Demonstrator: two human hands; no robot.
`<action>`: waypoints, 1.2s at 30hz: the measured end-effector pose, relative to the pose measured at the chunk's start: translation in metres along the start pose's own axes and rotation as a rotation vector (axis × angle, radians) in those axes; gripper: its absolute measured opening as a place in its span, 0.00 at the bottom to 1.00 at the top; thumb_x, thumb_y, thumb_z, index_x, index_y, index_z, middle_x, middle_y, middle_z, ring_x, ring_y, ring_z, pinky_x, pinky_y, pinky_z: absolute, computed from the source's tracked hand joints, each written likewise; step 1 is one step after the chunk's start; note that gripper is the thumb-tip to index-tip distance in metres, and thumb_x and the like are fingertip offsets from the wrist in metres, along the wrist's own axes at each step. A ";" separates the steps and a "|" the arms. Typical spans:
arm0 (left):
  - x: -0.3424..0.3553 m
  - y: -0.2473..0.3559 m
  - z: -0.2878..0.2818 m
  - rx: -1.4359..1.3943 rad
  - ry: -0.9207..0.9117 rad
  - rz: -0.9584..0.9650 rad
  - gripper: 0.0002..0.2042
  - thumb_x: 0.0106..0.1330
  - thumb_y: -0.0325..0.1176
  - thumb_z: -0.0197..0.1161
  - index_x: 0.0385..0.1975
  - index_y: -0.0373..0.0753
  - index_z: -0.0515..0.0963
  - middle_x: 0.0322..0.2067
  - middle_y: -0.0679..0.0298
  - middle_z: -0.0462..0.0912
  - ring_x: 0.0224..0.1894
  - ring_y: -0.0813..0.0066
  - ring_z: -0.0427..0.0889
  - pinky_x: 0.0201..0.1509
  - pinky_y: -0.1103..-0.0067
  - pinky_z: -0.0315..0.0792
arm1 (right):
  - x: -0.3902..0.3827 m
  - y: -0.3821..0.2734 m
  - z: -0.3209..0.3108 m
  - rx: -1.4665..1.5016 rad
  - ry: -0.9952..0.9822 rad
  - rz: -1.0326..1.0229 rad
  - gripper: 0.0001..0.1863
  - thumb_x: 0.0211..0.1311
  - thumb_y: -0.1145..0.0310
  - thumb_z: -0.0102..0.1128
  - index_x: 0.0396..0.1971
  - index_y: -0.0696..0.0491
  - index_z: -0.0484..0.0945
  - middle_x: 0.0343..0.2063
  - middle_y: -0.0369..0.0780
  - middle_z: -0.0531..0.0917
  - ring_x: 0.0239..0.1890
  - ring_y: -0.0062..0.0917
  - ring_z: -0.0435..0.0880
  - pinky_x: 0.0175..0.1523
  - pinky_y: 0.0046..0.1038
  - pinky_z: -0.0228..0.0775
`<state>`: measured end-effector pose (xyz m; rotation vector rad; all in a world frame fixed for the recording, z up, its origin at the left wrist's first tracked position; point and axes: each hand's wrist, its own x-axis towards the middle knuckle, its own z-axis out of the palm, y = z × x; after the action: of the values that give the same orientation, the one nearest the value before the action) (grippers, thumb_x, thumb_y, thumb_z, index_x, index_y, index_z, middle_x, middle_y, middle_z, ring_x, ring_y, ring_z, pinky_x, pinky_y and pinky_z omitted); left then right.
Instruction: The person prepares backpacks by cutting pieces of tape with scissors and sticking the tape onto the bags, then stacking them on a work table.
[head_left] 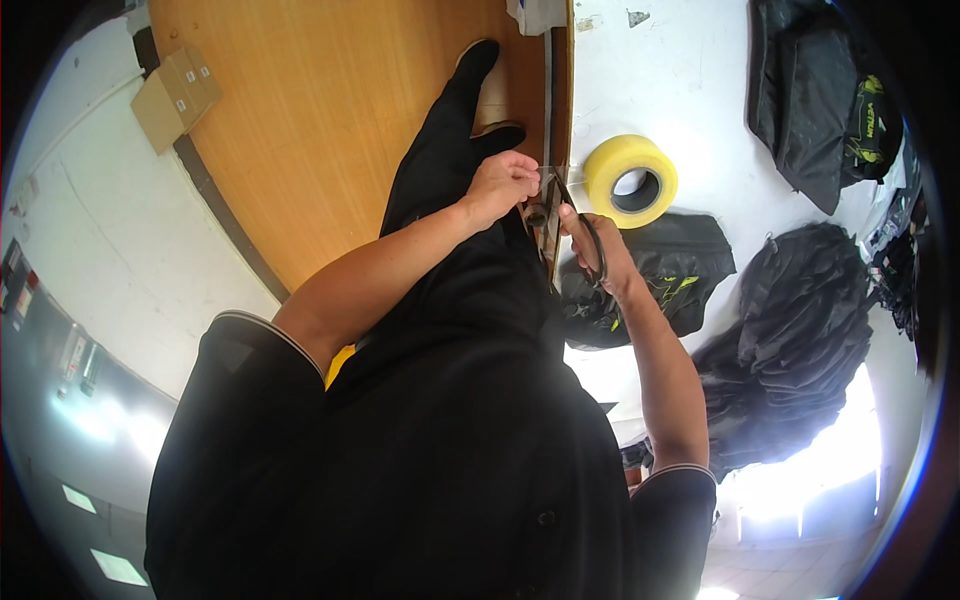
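My left hand (497, 188) pinches a thin clear strip (545, 171), probably tape, near the edge of the white table (600, 70). My right hand (612, 258) grips black-handled scissors (593, 240), their blades pointing up toward the strip and close to my left fingertips. A roll of yellowish tape (650, 165) lies flat on the table just beyond my right hand. Under that hand and to its right lies a folded black bag (680, 255) with yellow-green markings. A small brownish round object (536, 214) sits between my hands, partly hidden.
More black bags (795, 100) lie at the upper right, with a large crumpled pile of black fabric (790, 330) below them. Cardboard boxes (165, 105) stand at the upper left by the white wall. My black-clad legs (430, 140) extend over the wood-coloured floor (290, 130).
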<state>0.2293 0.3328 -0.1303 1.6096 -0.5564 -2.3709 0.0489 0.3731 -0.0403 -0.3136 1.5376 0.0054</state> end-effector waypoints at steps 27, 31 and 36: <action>-0.039 0.104 0.001 0.565 -0.031 0.341 0.16 0.59 0.23 0.64 0.47 0.30 0.71 0.39 0.61 0.78 0.36 0.81 0.78 0.43 0.84 0.73 | 0.057 -0.115 -0.081 -0.221 1.008 -0.593 0.24 0.57 0.58 0.60 0.51 0.53 0.73 0.46 0.47 0.79 0.48 0.42 0.78 0.52 0.39 0.71; -0.030 0.088 0.053 0.573 -0.133 0.452 0.16 0.60 0.23 0.63 0.47 0.28 0.70 0.40 0.61 0.78 0.35 0.82 0.77 0.42 0.85 0.73 | -0.026 -0.041 -0.026 0.353 0.822 -0.625 0.37 0.53 0.49 0.65 0.56 0.60 0.69 0.50 0.52 0.76 0.52 0.41 0.77 0.55 0.36 0.69; -0.036 0.030 0.143 0.756 -0.261 0.525 0.16 0.61 0.26 0.64 0.47 0.29 0.71 0.39 0.60 0.80 0.34 0.82 0.77 0.39 0.86 0.73 | -0.040 0.070 0.009 0.864 0.907 -0.520 0.30 0.53 0.57 0.65 0.51 0.62 0.73 0.42 0.51 0.82 0.41 0.34 0.84 0.47 0.30 0.74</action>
<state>0.1097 0.3464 -0.0406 1.1297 -1.8382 -2.0600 0.0416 0.4500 -0.0150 0.0144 2.1133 -1.3271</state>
